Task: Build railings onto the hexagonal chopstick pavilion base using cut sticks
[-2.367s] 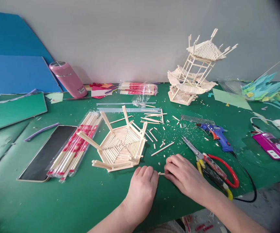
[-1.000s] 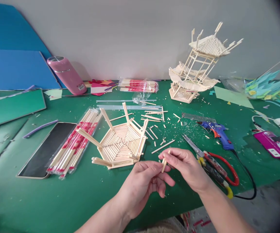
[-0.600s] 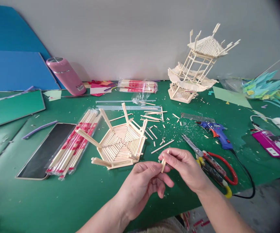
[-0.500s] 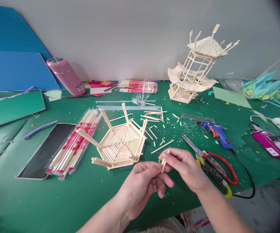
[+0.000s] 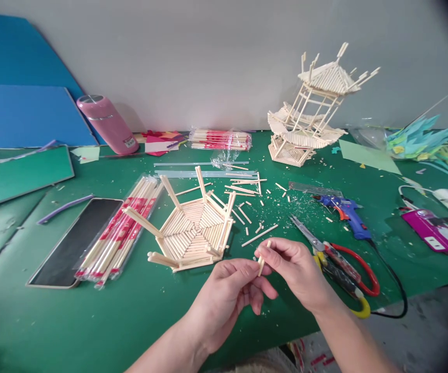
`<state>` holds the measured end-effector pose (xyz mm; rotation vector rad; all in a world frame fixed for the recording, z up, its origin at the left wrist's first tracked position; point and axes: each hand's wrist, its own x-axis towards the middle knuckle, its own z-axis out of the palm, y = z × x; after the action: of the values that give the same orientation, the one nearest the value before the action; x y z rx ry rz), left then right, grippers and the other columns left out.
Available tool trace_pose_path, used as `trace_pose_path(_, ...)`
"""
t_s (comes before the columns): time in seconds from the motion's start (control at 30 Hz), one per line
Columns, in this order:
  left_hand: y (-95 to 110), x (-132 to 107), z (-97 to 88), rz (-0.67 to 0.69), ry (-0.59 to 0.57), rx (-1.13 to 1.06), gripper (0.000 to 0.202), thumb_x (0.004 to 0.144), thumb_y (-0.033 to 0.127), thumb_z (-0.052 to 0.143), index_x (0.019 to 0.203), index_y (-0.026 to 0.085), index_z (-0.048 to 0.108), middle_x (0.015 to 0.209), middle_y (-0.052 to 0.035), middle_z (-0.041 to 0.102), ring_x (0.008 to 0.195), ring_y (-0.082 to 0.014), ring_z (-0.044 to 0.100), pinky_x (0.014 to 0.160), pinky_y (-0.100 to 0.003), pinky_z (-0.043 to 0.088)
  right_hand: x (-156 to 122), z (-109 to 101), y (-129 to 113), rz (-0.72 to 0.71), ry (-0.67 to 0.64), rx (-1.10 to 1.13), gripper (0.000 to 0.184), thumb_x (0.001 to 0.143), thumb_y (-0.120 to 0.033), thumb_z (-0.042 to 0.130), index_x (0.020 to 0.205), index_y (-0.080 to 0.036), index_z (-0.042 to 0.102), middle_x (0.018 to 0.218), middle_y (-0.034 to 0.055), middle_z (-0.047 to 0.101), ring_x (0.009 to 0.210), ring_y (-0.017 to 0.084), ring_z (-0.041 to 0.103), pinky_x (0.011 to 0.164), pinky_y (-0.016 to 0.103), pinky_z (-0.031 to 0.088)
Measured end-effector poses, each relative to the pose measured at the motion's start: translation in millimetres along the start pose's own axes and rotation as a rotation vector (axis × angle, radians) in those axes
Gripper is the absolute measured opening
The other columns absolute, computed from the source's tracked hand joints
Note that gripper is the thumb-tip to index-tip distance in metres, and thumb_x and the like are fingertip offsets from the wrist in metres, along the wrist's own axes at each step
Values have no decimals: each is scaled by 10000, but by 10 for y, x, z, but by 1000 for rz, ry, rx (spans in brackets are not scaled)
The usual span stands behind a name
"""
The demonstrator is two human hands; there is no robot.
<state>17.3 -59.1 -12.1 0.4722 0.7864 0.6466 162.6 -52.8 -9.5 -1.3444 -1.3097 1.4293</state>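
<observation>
Short pale wooden sticks (image 5: 262, 265), seemingly a pair side by side, are pinched between both my hands over the front of the table. My left hand (image 5: 235, 285) grips their lower end with thumb and forefinger, its other fingers loosely curled. On the upper end, my right hand (image 5: 288, 264) closes with thumb and fingertips. Just left of my hands stands a hexagonal stick base (image 5: 195, 228) with upright posts at its corners. Cut stick pieces (image 5: 243, 189) and crumbs lie scattered beyond it. A taller stick pavilion (image 5: 305, 114) stands at the back right.
Right of my hands lie red-handled scissors (image 5: 352, 264), yellow-handled pliers (image 5: 340, 282) and a blue glue gun (image 5: 344, 212) with its cord. At left are bagged sticks (image 5: 125, 228), a phone (image 5: 76, 243) and a pink bottle (image 5: 107, 124). Another stick pack (image 5: 220, 139) lies by the wall.
The hands and the pinched sticks stay almost in place. The whole view has shifted very slightly.
</observation>
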Motion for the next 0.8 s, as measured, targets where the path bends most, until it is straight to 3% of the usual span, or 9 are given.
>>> trace_pose_path(0.33,49,37,82,182,163,381,212,783,284,578,695,119,675,609,-24,621,505,-89,459,527,-217,344,-16,30,-16,-26,22,-56,288,835,-370,511,618,-181,522,530,-44,502,531,90,482,512,199,384)
trace_pose_path(0.53,31,43,87,209,186,421,227,772,276,587,628,118,663,580,-17,608,451,-74,422,490,-210,317,-48,39,-67,-30,19,-76,276,839,-363,507,632,-182,530,519,-41,506,519,95,500,517,205,399)
trace_pose_path(0.7,-8,59,52,182,177,321,198,768,288,603,689,116,660,596,-19,622,449,-67,418,493,-209,311,-54,-29,20,-53,102,-69,243,874,-386,445,865,-211,614,690,-21,557,655,102,514,600,199,415)
trace_pose_path(0.8,-20,65,33,168,186,300,217,770,298,602,665,113,646,607,-25,627,451,-62,413,496,-209,310,-99,-177,104,-39,207,-146,244,865,-407,447,970,-245,595,784,-11,561,715,116,519,619,210,422)
